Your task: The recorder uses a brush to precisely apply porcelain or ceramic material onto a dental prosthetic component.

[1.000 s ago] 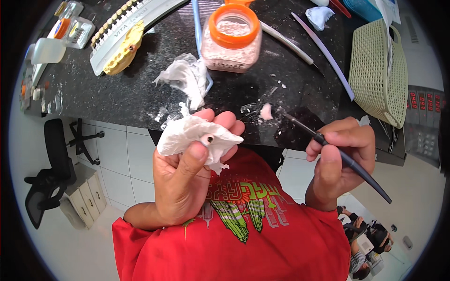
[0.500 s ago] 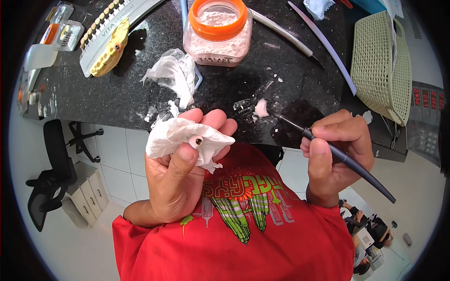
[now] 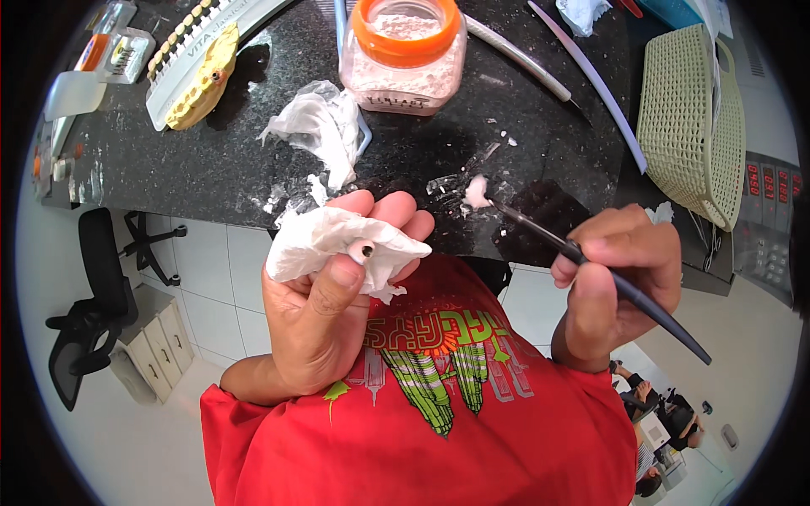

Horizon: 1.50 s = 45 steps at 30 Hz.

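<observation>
My left hand [image 3: 316,316] is closed round a folded white tissue [image 3: 308,240]. On the tissue, a small pinkish-white tooth crown [image 3: 361,252] with a dark hollow sits pinched behind my thumb. My right hand [image 3: 620,278] grips a slim dark-handled brush [image 3: 645,302] like a pen. Its fine tip points left, at the right edge of a small pink paste mound [image 3: 477,191] on the black counter [image 3: 405,152]. Whether tip and paste touch is hard to make out. White smears and crumbs lie about the mound.
Beyond the hands stands an orange-rimmed jar [image 3: 405,72] of pink powder. A crumpled tissue [image 3: 316,126], yellow dental model [image 3: 202,84] and tooth shade guide [image 3: 169,97] lie left of it. To the right are a metal handpiece [image 3: 523,59], lilac tube [image 3: 595,84] and woven basket [image 3: 683,118].
The brush tip has come slightly nearer the pink mound, and my right hand has tilted a little. My left hand keeps its hold on the tissue and crown. The whole view has shifted slightly.
</observation>
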Tool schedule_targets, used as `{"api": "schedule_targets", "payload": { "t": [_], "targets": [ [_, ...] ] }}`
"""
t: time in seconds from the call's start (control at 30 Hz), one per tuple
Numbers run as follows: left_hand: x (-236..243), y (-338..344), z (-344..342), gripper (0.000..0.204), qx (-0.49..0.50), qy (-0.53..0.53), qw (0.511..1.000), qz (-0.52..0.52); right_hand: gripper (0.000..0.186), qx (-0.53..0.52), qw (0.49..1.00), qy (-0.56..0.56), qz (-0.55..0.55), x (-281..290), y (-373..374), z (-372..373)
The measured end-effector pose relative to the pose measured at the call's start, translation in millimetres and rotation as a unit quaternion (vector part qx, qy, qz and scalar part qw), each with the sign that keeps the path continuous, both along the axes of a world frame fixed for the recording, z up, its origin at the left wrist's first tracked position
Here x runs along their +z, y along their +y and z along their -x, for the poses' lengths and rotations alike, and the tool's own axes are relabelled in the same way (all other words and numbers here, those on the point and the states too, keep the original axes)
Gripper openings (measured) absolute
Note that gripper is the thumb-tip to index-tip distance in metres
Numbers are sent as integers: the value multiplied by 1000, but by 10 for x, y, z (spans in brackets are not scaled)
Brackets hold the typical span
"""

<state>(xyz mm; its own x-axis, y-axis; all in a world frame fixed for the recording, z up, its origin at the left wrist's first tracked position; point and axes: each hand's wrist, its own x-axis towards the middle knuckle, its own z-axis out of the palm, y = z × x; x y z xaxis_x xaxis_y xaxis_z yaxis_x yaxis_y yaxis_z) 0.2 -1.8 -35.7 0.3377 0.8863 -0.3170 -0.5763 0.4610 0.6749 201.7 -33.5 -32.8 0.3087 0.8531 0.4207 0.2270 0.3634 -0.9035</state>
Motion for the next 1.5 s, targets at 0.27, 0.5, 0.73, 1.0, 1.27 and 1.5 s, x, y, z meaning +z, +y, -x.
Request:
{"api": "schedule_targets", "payload": {
  "t": [0.27,0.5,0.73,1.0,1.27,1.5],
  "targets": [
    [-20,-3,-46,43,-2,-2,999,-36,23,214,972,79,-58,156,27,-28],
    [-80,-11,-33,44,-30,39,995,-88,22,161,984,17,-73,113,135,162],
    [-106,-15,-33,43,-24,40,993,-106,18,186,980,-19,-70,85,135,151],
    [-101,-13,-47,40,-22,55,993,-106,17,187,980,-27,-70,85,136,147],
    [-103,-22,-54,40,-13,46,995,-92,19,201,977,-37,-58,102,144,129],
    [-101,-23,-54,39,-10,39,996,-84,21,202,977,-35,-55,102,138,136]
  ]
}}
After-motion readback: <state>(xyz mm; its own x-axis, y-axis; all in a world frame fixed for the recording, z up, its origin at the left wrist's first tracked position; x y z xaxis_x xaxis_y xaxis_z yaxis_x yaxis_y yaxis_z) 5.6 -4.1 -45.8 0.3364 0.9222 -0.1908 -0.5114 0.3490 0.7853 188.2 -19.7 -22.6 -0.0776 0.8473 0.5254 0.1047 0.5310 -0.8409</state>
